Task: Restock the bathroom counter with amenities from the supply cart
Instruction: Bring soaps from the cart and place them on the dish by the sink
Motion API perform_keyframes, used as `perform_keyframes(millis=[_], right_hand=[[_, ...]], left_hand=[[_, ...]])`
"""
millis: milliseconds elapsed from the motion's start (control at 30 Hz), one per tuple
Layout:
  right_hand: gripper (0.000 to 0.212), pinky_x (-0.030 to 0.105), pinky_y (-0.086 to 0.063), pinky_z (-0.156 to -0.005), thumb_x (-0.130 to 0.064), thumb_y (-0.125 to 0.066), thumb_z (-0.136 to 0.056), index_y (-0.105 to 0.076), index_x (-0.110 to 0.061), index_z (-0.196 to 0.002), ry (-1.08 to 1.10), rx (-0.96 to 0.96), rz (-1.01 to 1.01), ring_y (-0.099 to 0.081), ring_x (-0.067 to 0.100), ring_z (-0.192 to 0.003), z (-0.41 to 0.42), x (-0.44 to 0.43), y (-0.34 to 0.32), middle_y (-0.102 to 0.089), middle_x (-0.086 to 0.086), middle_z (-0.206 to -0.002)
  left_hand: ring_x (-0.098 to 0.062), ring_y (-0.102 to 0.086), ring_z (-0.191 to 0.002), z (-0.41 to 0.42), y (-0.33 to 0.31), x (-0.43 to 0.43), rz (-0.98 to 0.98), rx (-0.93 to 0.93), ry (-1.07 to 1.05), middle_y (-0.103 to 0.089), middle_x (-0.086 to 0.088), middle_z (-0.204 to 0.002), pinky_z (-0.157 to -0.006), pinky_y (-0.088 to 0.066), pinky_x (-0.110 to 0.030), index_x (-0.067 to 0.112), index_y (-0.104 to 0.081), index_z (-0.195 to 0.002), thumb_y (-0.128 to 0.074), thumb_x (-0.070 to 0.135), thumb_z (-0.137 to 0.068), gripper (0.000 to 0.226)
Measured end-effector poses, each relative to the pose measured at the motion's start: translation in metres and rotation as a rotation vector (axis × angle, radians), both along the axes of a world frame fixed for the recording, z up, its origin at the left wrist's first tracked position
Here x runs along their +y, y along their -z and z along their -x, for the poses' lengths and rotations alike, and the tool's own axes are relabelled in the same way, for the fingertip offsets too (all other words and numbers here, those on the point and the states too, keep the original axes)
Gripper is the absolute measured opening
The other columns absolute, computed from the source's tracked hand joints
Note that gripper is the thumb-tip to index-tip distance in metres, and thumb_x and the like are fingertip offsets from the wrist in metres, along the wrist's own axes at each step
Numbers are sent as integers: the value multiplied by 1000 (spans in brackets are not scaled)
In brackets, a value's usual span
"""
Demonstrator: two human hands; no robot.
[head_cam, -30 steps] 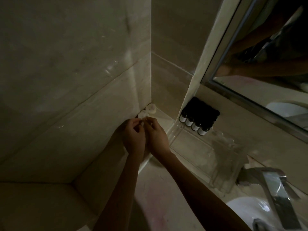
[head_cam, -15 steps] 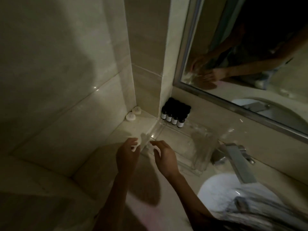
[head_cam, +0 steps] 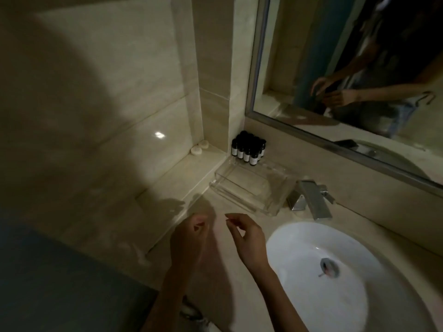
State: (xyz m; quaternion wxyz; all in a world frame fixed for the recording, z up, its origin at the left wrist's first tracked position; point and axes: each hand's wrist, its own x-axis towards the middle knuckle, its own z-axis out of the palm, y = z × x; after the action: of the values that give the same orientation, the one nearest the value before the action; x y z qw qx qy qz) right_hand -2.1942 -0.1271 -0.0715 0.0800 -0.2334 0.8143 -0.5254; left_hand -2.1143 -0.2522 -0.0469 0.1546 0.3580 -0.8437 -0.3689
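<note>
Two small round white soaps (head_cam: 200, 148) lie in the far corner of the beige counter ledge (head_cam: 182, 173). Several small dark bottles with white labels (head_cam: 248, 150) stand grouped at the back of a clear acrylic tray (head_cam: 242, 188). My left hand (head_cam: 189, 238) and my right hand (head_cam: 247, 238) hover side by side over the counter's near part, well short of the soaps and tray. Both have loosely curled, parted fingers and hold nothing that I can see.
A white basin (head_cam: 318, 279) sits to the right with a chrome faucet (head_cam: 311, 200) behind it. A framed mirror (head_cam: 347, 80) covers the upper right wall. Tiled walls close the left side and the corner. The room is dim.
Both hands have drawn back from the corner toward me, leaving the two soaps on the ledge. The view has tilted, showing more of the basin.
</note>
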Motion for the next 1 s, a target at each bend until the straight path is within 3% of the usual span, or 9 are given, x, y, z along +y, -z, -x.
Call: perform_keyframes(millis=[100,167,233,467,633,733,833,933,1000], right_hand=[[17,9,-44,-79,-21,-61,-93,-69,-32,-103,-82,11,11,-58,-7,-94,-21,10,-7,-66,-22,-99],[14,9,-43,-80,-23,-60,-93,-67,-33,-99,-148,11,2,-59,-5,-93,-37,15,-5,-66,-20,-102],[12,8,-42,-81,-24,-59,-93,-69,-28,-99,-209,46,-9,-59,-2,-92,-57,17,1,-68,-15,-103],[17,5,-42,-77,-16,-66,-89,-70,-24,-103,-403,11,25,-60,-5,-91,-127,24,2,-67,-14,-96],[17,3,-42,-73,-17,-65,-91,-70,-16,-107,-548,-4,12,-61,-1,-87,-158,14,-18,-69,-6,-100],[16,18,-51,-78,-16,-65,-91,-69,-19,-106,-636,31,15,-63,5,-88,-188,-4,-29,-69,-4,-99],[17,37,-54,-81,-13,-66,-89,-71,-20,-104,-763,66,4,-66,15,-91,-242,-26,-32,-71,-2,-97],[19,40,-52,-87,-10,-66,-89,-71,-16,-106,-949,80,-28,-66,19,-94,-327,-37,-37,-71,2,-101],[19,34,-49,-91,-10,-65,-90,-70,-12,-108,-1110,72,-36,-64,19,-98,-395,-34,-41,-69,4,-104]], left_hand=[[-11,-61,-91,-34,-4,17,-18,-29,-70,-66,5,-100,-73,-41,-15,18,-67,-109,-62,24,-91,19],[-16,-64,-91,-61,-2,28,-26,-6,-159,-69,2,-100,-83,-50,-29,18,-68,-108,-66,23,-88,20],[-19,-65,-89,-91,3,40,-46,44,-232,-69,2,-97,-83,-52,-37,21,-67,-107,-67,19,-87,21],[-12,-59,-82,-181,11,75,-92,25,-475,-66,3,-91,-75,-41,-24,21,-67,-108,-65,19,-89,20],[-23,-65,-92,-237,1,79,-71,53,-620,-70,-6,-100,-83,-50,-36,18,-68,-110,-65,26,-89,22],[-22,-65,-91,-284,-11,81,-61,92,-733,-70,-7,-98,-82,-48,-30,15,-68,-109,-65,25,-90,22],[-21,-65,-91,-351,-18,92,-17,118,-902,-70,-5,-98,-86,-51,-35,18,-68,-110,-64,27,-90,23],[-19,-64,-91,-434,-19,118,3,138,-1087,-65,4,-94,-83,-49,-30,19,-67,-106,-64,26,-90,18],[-16,-65,-85,-494,-21,145,11,166,-1230,-64,9,-85,-73,-45,-24,26,-68,-98,-66,25,-89,10]])
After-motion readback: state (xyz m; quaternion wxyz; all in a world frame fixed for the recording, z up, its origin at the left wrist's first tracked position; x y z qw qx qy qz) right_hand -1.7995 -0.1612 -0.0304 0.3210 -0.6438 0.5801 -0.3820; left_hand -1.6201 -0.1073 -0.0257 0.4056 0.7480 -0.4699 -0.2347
